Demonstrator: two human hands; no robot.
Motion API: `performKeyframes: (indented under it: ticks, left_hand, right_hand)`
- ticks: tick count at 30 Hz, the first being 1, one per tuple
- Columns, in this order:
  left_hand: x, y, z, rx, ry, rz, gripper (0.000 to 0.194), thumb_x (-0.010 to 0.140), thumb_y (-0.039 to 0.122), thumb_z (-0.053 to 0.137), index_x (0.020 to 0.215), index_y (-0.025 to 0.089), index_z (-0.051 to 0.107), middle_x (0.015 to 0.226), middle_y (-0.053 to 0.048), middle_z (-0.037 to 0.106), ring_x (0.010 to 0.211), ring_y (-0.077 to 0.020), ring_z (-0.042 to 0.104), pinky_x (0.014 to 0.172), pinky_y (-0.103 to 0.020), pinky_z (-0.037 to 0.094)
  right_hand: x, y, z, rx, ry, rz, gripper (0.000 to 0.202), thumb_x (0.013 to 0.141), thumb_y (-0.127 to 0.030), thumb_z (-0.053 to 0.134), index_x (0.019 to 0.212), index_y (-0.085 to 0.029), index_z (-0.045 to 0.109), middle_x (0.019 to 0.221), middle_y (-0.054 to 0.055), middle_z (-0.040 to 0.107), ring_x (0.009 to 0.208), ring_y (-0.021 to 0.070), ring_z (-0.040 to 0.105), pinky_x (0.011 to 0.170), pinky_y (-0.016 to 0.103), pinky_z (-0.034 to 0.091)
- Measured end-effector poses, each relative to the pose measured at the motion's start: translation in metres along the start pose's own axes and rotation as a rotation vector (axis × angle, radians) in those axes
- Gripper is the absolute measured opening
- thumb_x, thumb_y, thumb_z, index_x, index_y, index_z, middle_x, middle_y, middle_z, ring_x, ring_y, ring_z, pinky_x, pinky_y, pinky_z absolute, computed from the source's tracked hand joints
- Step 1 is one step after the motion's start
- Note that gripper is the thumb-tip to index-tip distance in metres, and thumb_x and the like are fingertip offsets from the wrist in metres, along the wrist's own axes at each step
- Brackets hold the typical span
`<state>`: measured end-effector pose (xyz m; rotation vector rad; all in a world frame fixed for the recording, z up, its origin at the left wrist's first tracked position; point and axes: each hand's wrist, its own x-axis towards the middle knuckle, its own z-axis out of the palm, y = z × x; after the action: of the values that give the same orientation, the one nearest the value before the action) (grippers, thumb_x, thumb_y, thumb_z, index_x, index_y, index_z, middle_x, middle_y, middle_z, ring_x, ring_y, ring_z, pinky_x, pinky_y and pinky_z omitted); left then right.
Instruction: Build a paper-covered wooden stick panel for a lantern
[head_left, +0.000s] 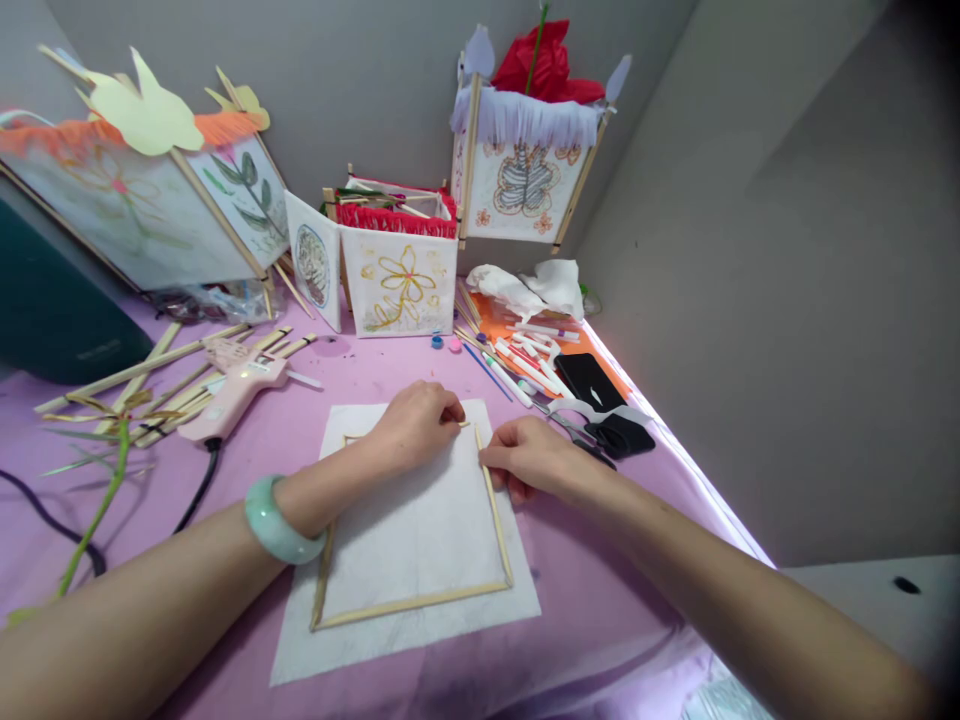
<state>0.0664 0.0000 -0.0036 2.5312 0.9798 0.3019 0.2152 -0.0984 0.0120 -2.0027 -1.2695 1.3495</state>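
Note:
A sheet of white paper [405,520] lies flat on the table, with thin wooden sticks [420,603] laid on it in a four-sided frame. My left hand [418,428], with a pale green bangle on its wrist, reaches across to the far side. Its curled fingers pinch the far stick [465,425], whose end pokes out at the far right corner. Closed on the upper end of the right-hand stick [495,520] is my right hand [529,458]. A small gap shows between the two sticks at that corner. My left hand hides most of the far stick.
Left of the paper lies a pink glue gun [244,390] on a pile of wooden sticks [150,365]. Markers [525,365], scissors [574,432] and a black phone [589,380] lie at right. Decorated paper lanterns [409,285] stand along the wall.

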Motion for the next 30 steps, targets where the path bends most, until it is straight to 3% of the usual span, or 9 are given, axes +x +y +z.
performKeyframes:
  ticks: [12, 30]
  left_hand:
    - [-0.0002, -0.0012, 0.0025, -0.061, 0.015, -0.006, 0.020, 0.074, 0.020, 0.056, 0.083, 0.018, 0.073, 0.082, -0.006, 0.069, 0.078, -0.0201, 0.060, 0.072, -0.031, 0.043]
    - [0.0007, -0.0009, 0.0019, -0.111, -0.008, -0.029, 0.017, 0.073, 0.019, 0.057, 0.081, 0.017, 0.073, 0.081, -0.006, 0.070, 0.075, -0.0183, 0.060, 0.070, -0.029, 0.043]
  right_hand:
    - [0.0052, -0.0028, 0.0023, -0.274, 0.039, -0.074, 0.014, 0.074, -0.021, 0.050, 0.060, -0.020, 0.051, 0.052, 0.002, 0.062, 0.038, 0.0123, 0.053, 0.038, 0.023, 0.036]
    - [0.0090, -0.0016, 0.0036, -0.227, 0.020, -0.041, 0.012, 0.072, -0.020, 0.051, 0.060, -0.021, 0.049, 0.051, 0.001, 0.058, 0.038, 0.0142, 0.054, 0.037, 0.025, 0.039]
